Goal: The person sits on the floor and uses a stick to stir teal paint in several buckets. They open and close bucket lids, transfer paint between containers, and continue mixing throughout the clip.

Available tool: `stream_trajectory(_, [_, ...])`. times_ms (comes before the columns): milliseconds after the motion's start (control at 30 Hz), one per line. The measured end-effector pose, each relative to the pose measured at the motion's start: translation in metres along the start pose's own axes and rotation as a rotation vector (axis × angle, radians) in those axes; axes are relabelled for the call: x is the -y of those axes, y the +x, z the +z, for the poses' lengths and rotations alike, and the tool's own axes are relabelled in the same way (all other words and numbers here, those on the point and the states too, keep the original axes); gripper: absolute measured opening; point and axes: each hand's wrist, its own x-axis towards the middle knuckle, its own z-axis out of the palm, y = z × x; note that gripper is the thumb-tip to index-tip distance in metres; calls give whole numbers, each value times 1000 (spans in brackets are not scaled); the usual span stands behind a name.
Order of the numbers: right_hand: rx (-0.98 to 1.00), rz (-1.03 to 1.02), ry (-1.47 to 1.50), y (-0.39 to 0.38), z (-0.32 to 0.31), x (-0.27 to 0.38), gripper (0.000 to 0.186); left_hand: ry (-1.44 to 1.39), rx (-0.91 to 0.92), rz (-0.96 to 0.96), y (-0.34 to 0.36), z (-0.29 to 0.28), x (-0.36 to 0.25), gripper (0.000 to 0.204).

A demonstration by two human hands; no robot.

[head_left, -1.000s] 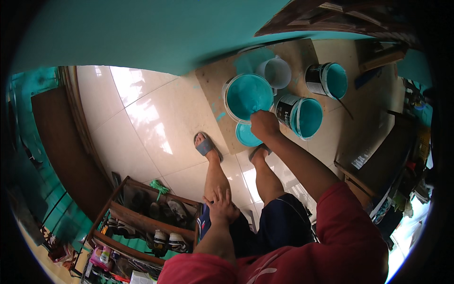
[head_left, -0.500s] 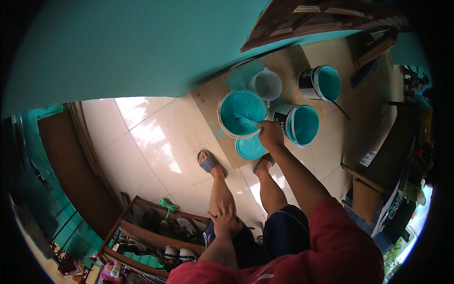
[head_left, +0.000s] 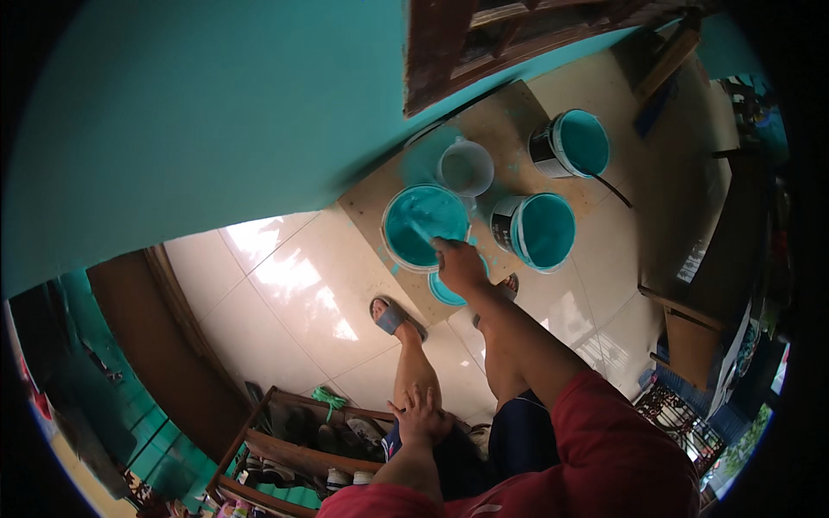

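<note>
My right hand [head_left: 456, 266] is closed on a paint-coated stirring stick [head_left: 422, 227], which dips into the open bucket of turquoise paint [head_left: 407, 209]. Partly hidden below that bucket lies a round lid [head_left: 445, 289] smeared with turquoise. Two more turquoise paint buckets stand to the right, one nearer [head_left: 549, 230] and one farther back [head_left: 584, 139] with a dark stick leaning out. A translucent jug [head_left: 466, 168] sits behind the bucket I hold the stick in. All rest on a paint-marked board [head_left: 525, 104]. My left hand [head_left: 419, 419] lies open, fingers apart, on my left knee.
A turquoise wall [head_left: 199, 104] with a brown panelled frame [head_left: 466, 43] borders the board. Below me, a wooden shoe rack [head_left: 285, 453] holds several shoes and a green cord bundle [head_left: 328, 401]. Dark furniture [head_left: 699, 319] stands at the right, a brown plank [head_left: 164, 363] at the left.
My right hand with the stick has moved left and down in the picture, the stick tilting further into the bucket. The view has shifted and rotated slightly; my left hand stays on my knee.
</note>
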Motion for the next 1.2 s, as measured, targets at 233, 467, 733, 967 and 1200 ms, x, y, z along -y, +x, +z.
stream_trajectory(233, [-62,30,448,-34,-14,6,33,115,45,3,5,5,1,92])
stream_trajectory(467, [-101,91,568,-40,-17,9,49,186,13,19,12,-8,-1,89])
stream_trajectory(733, [-186,43,674,-41,-5,18,63,247,5,15,14,-22,-8,86])
stream_trajectory(967, [-367,40,524,-38,16,22,23,248,33,7,16,-24,-12,82])
stream_trajectory(1200, [-475,186,533,-11,45,35,17,193,8,8,14,-17,-16,78])
